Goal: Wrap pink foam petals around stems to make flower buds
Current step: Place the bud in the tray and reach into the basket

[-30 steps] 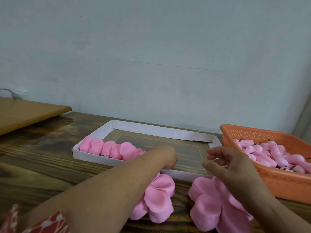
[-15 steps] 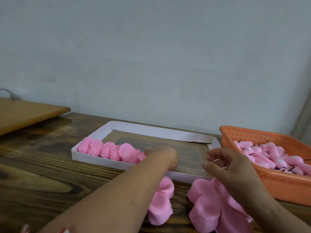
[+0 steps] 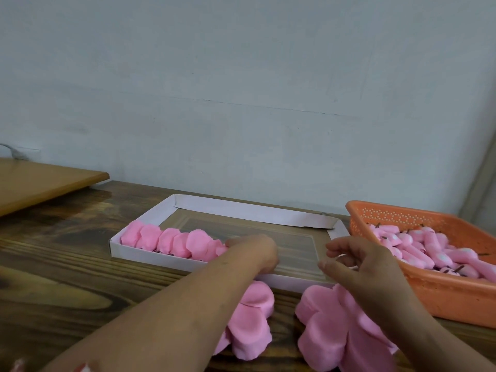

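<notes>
No writing shows. Left hand (image 3: 255,252) reaches into the white tray (image 3: 150,255) by the finished buds (image 3: 171,241), its grip hidden; right hand (image 3: 367,267) hovers loosely curled, empty, over smooth pink foam petals (image 3: 322,328).

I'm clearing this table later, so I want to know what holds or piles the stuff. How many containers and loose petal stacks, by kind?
White tray: 1
Orange basket: 1
Petal stacks on the table: 2, left and right
Total: 4

Place: a small handcraft workroom, home-like and plain.
Wall: bare pale blue wall (image 3: 241,89), unadorned.
Bench: dark wooden bench (image 3: 67,277) set against the wall.
Supplies: pink foam petals (image 3: 322,326) in heaps, a white cardboard tray (image 3: 241,209), an orange plastic basket (image 3: 442,299) of finished buds (image 3: 429,253).
</notes>
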`<state>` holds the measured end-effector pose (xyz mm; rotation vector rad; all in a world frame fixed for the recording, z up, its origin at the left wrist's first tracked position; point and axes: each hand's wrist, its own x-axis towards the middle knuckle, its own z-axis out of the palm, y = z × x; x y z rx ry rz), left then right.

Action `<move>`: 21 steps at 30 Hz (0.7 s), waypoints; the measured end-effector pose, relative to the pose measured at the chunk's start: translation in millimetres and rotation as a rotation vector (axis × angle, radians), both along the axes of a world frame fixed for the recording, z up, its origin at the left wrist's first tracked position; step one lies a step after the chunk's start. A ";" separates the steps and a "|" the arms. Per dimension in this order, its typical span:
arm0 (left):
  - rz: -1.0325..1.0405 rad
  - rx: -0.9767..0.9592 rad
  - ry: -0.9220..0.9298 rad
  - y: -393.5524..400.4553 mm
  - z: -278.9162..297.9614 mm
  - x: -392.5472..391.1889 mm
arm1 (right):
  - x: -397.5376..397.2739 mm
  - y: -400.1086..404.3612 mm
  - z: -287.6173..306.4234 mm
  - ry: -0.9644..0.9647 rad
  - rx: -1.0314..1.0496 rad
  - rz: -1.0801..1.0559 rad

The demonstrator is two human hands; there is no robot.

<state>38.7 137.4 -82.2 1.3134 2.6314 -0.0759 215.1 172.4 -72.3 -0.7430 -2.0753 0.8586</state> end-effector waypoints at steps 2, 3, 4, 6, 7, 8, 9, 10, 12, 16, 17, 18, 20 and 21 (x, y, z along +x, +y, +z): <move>-0.013 0.015 -0.016 -3.1 2.2 0.5 | 0.2 -0.1 0.1 -0.011 0.011 0.003; -0.018 0.029 -0.031 -4.3 3.2 1.0 | 0.5 0.3 0.3 -0.008 0.012 0.007; -0.021 0.039 -0.051 -5.6 3.9 1.6 | 1.2 1.0 0.5 0.001 0.007 0.011; -0.025 0.062 -0.093 -7.9 4.9 2.4 | 3.1 3.8 2.5 0.015 -0.003 0.015; -0.029 0.072 -0.109 -8.9 5.6 2.7 | 4.4 5.5 4.3 0.018 -0.005 0.014; -0.037 0.083 -0.117 -9.4 6.9 3.2 | 5.8 7.3 6.1 0.022 -0.008 0.015; -0.047 0.091 -0.107 -10.8 9.2 4.0 | 7.4 9.3 7.9 0.025 -0.015 0.017; -0.060 0.101 -0.077 -11.6 12.5 5.3 | 8.8 11.3 9.9 0.027 -0.028 0.017; -0.087 0.155 -0.004 -13.1 20.6 9.6 | 11.6 15.7 13.7 0.001 -0.039 0.013; -0.166 0.424 -0.029 -17.0 33.2 25.0 | 20.5 25.9 20.8 -0.156 -0.026 0.046; -0.185 0.500 -0.063 -18.2 35.3 29.5 | 23.2 27.2 22.9 -0.216 -0.014 0.067; -0.197 0.559 -0.098 -19.3 37.3 33.7 | 25.4 27.5 24.8 -0.281 0.001 0.097; -0.198 0.644 -0.180 -21.1 41.8 39.4 | 27.0 25.3 27.3 -0.394 0.038 0.164; -0.195 0.673 -0.237 -21.8 43.5 41.3 | 26.9 23.6 27.5 -0.430 0.059 0.193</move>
